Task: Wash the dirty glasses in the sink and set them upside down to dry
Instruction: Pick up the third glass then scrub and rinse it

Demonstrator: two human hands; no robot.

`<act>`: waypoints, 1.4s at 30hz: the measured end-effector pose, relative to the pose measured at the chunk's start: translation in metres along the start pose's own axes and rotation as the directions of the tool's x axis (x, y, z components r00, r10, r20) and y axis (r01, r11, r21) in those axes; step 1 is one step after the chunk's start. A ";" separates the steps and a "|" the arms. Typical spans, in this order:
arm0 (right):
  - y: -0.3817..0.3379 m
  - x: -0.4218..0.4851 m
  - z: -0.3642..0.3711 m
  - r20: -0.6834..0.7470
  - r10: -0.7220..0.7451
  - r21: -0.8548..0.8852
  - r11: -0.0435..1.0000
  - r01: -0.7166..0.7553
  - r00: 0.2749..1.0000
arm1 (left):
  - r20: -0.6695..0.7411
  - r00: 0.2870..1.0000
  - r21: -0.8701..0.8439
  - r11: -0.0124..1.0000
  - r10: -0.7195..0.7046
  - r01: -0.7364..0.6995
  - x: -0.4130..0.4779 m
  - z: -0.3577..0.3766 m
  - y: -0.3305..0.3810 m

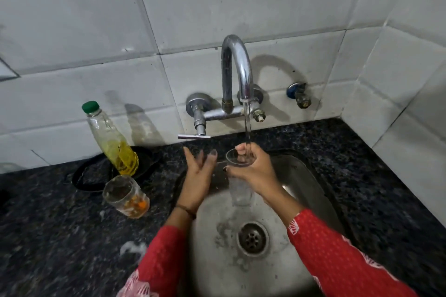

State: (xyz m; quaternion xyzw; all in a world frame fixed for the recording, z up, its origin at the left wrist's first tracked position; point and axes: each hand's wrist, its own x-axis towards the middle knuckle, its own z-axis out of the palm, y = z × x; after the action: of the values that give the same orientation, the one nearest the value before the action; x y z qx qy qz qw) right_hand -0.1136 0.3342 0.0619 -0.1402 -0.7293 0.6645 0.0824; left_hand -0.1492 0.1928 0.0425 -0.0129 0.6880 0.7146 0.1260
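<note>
My right hand (255,171) grips a clear glass (239,190) upright over the steel sink (311,176), right under the running water from the chrome tap (237,67). The stream falls into the glass's mouth. My left hand (198,176) hovers just left of the glass with fingers spread, holding nothing. A second glass (125,196), dirty with orange residue, stands upright on the dark counter to the left of the sink.
A plastic bottle of yellow liquid with a green cap (111,140) stands at the back left on a black ring-shaped stand (87,176). The tap's lever handle (194,136) juts out above my left hand. Soap foam (131,247) lies on the granite counter (48,236). White tiled walls enclose the back and right.
</note>
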 end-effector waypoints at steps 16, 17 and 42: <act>-0.013 -0.001 -0.004 -0.059 -0.052 0.005 0.999 0.052 0.997 | -0.311 0.825 0.569 0.787 0.472 -0.236 0.032 0.031 0.054; -0.014 -0.002 -0.004 -0.066 -0.050 -0.002 0.999 0.050 0.997 | -0.271 0.819 0.632 0.735 0.505 -0.244 0.031 0.029 0.053; 0.049 -0.088 0.009 0.324 0.679 0.030 0.689 -0.724 0.659 | 0.142 0.990 0.373 0.925 0.019 -0.072 -0.123 0.000 -0.089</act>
State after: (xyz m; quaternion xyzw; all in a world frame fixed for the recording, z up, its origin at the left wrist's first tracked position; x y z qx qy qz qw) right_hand -0.0286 0.3021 0.0186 -0.3060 -0.5676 0.7124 -0.2771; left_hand -0.0130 0.1750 -0.0213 0.0760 0.8024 0.5710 0.1558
